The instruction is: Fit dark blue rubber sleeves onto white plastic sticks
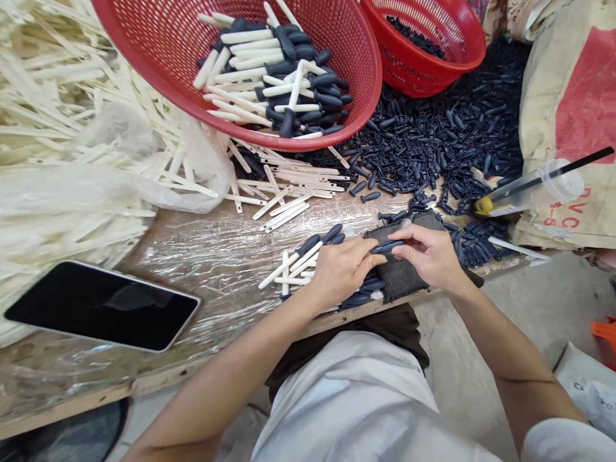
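My left hand (pixel 341 269) and my right hand (pixel 430 253) meet at the table's near edge, both closed on one dark blue plastic handle (pixel 387 246). The fingertips pinch it from either side, just above a dark cloth pad (pixel 403 280). Whether a white blade sits inside the handle is hidden by the left fingers. Beside and partly under my left hand lies a small pile of white plastic blades with dark blue handles (pixel 308 244). Loose handle pieces (pixel 392 216) lie just beyond the pad.
A red basket (pixel 158 70) holds many handled blades; another red basket (pixel 433 70) stands behind. Bare white blades (pixel 308 176) and a heap of handle pieces (pixel 423 141) cover the back. A phone (pixel 103 305), plastic cup (pixel 534 186) and sack (pixel 539 122) flank the work.
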A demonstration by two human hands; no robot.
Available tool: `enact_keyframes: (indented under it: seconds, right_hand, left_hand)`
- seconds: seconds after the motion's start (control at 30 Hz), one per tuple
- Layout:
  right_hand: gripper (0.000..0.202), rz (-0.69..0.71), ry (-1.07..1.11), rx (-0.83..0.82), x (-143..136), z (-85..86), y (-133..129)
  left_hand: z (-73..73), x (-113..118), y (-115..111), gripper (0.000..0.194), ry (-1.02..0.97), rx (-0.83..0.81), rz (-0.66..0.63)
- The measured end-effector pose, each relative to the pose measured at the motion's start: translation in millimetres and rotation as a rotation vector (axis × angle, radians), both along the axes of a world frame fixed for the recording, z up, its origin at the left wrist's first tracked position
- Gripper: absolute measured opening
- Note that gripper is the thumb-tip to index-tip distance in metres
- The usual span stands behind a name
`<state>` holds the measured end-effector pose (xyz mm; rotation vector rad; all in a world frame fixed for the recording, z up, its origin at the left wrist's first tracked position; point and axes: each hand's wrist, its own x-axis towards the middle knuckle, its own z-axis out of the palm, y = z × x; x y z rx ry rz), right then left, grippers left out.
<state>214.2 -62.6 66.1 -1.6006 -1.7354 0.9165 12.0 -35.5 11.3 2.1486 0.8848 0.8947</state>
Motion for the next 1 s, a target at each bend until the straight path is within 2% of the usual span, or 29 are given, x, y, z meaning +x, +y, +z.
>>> enact_keyframes:
  seconds: [0.17, 0.23, 0.3, 0.37, 0.43, 0.47, 0.57, 0.67, 0.77, 0.9, 1.0]
  right_hand:
    - [0.015, -0.029, 0.054, -0.034, 3, -11.0, -15]
    - [0.019, -0.039, -0.027, 0.02, 10, -15.1, -18]
    - [0.023, -0.105, -0.284, 0.144, 22, -20.2, -19]
    - [0.023, -0.163, -0.636, 0.207, 36, -26.8, -20]
    - [0.022, -0.154, -0.899, 0.164, 47, -34.0, -21]
    - [0.023, -0.138, -0.961, 0.128, 50, -37.0, -22]
    - [0.029, -0.15, -0.959, 0.069, 47, -39.2, -28]
    - [0.033, -0.128, -0.846, 0.035, 36, -30.5, -37]
    - [0.036, -0.11, -0.729, 0.11, 27, -19.7, -44]
    - [0.044, -0.224, -0.656, 0.226, 21, -13.4, -43]
    - [0.043, -0.15, -0.784, 0.053, 18, -11.2, -37]
  left_hand:
    - [0.3, 2, -1, 0.029, 0.091, -0.049, -0.081]
    - [1.5, 1, 1, 0.026, 0.112, -0.114, -0.083]
    - [2.8, -1, 6, 0.028, 0.162, -0.2, -0.039]
    - [3.3, -3, 10, 0.029, 0.239, -0.268, 0.023]
    - [2.5, -4, 13, 0.02, 0.299, -0.294, 0.061]
    - [1.6, -4, 14, 0.015, 0.319, -0.294, 0.072]
    - [-1.8, -1, 13, 0.018, 0.377, -0.239, 0.095]
    - [-4.6, 1, 12, 0.025, 0.441, -0.144, 0.086]
    - [-5.2, 3, 11, 0.03, 0.49, -0.12, 0.049]
    - [-4.8, 5, 9, 0.032, 0.552, -0.115, 0.05]
    - [-5.9, 7, 7, 0.032, 0.578, -0.096, 0.069]
